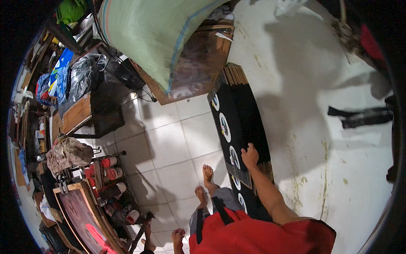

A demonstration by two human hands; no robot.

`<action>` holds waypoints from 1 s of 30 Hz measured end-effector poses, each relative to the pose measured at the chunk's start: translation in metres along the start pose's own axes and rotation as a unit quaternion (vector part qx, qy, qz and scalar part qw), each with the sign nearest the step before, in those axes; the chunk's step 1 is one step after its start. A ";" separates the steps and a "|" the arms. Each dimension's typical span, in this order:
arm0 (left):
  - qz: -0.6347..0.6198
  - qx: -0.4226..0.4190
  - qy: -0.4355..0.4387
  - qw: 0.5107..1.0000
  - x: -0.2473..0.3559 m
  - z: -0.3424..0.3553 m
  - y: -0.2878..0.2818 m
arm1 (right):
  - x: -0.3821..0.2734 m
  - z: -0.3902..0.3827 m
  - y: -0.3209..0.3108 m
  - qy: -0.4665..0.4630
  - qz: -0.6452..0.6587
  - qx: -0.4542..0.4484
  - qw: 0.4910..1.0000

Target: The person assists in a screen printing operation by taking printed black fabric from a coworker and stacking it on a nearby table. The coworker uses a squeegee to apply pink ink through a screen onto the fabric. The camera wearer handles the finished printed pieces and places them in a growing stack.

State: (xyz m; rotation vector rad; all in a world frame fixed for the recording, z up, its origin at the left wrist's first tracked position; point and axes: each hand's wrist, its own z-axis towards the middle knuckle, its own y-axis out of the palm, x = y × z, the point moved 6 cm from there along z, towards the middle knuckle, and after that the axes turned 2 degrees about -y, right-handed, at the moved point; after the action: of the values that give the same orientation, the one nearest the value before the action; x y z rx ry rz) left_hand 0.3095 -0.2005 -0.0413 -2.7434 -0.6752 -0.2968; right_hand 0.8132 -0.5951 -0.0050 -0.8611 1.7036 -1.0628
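Note:
My right hand (250, 155), its fingers curled, rests on a long black fabric-covered board stack (247, 112) to my right. Whatever its fingers may grip is too small to make out. White round printed patches (224, 127) run in a row along the stack's left side. Close by the hand, a flat dark panel (240, 175) with a pale edge lies over the row. My left hand (178, 237) hangs low beside my red top, fingers loosely curled, with nothing visible in it.
At the far end, a big pale green woven sack (148, 34) leans over a brown wooden board (196, 63). To the left stand a rack of red-stained containers (111, 169), a framed screen (78, 218) and a crumpled cloth (69, 153). Another person's bare leg (148, 235) shows lower left.

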 end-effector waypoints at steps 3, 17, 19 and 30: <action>-0.001 -0.059 0.050 0.997 0.024 0.016 -0.001 | 0.046 -0.080 0.001 0.091 -0.038 -0.052 0.994; 0.117 -0.059 0.095 0.987 0.009 0.062 -0.093 | 0.167 -0.237 0.038 0.056 -0.055 -0.171 0.982; 0.115 -0.078 0.096 0.986 0.000 0.062 -0.101 | 0.164 -0.229 0.047 0.061 -0.059 -0.194 0.977; 0.156 -0.039 0.104 0.981 0.042 0.082 -0.136 | 0.142 -0.221 0.054 0.062 -0.092 -0.308 0.945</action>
State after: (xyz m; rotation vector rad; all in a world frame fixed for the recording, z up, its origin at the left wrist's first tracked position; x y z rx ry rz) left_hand 0.2912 -0.0408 -0.0739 -2.7832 -0.1780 -0.5365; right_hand 0.5534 -0.6389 -0.0578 -1.3908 2.1394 -0.7059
